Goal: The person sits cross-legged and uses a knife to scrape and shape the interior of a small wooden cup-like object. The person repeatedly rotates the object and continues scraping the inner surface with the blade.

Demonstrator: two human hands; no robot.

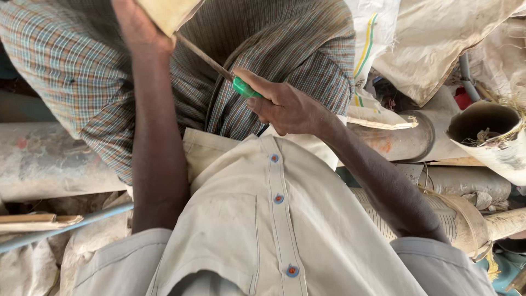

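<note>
My right hand (pixel 285 107) is closed around the green handle (pixel 245 87) of a file, whose thin blade (pixel 203 55) slants up to the pale wooden piece (pixel 167 13) that my left hand (pixel 139 24) grips at the frame's top. As I judge it, the filing is underway; the wood's edge is cut off, so I cannot tell how much remains. Dusty pipes (pixel 405 140) and sacks (pixel 438 44) lie around.

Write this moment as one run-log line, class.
left hand: holds pale wooden piece | right hand: grips green-handled tool | tool shaft: reaches to wood | below: checked cloth
</note>
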